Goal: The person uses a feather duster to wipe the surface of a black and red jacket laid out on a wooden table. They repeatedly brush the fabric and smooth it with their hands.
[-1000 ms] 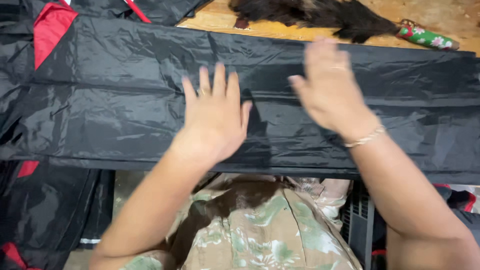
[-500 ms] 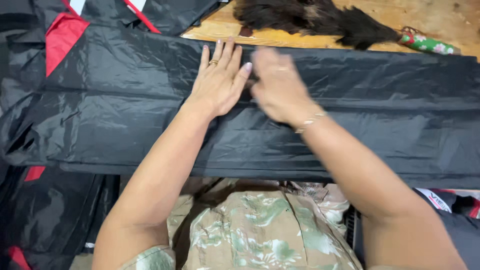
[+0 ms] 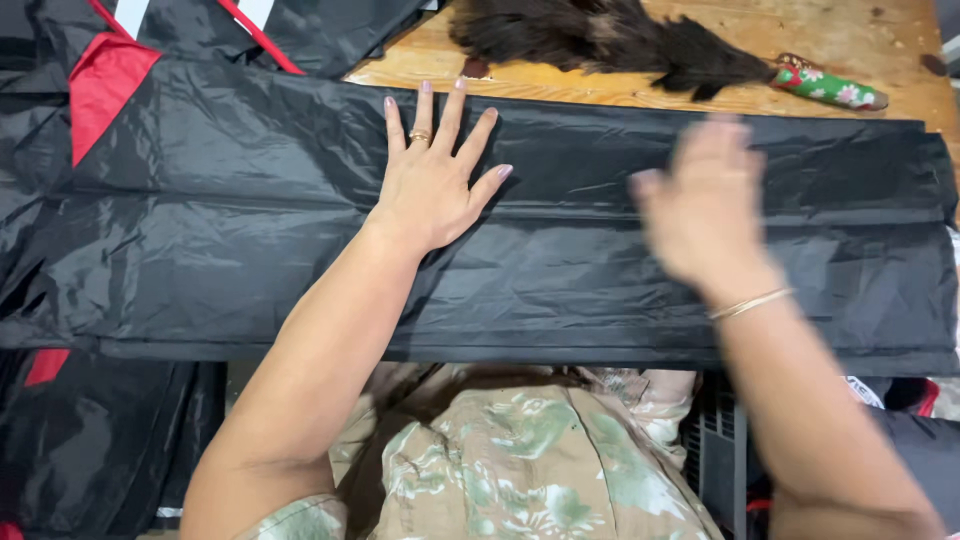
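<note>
A long folded piece of shiny black fabric (image 3: 560,270) lies across the wooden table (image 3: 640,85), with a red patch (image 3: 105,85) at its left end. My left hand (image 3: 435,175) lies flat on the fabric's upper middle, fingers spread, a ring on one finger. My right hand (image 3: 705,215) is blurred with motion over the fabric's right half, palm down, fingers apart, a thin bracelet on the wrist. Neither hand holds anything.
A dark feather duster (image 3: 610,40) with a green flowered handle (image 3: 830,85) lies on the table beyond the fabric. More black and red fabric (image 3: 90,450) hangs at the lower left. A dark crate (image 3: 720,460) stands below the table's front edge.
My right hand has slid from beside the left hand out to the right along the fabric. My left hand has stayed pressed near the fabric's upper middle.
</note>
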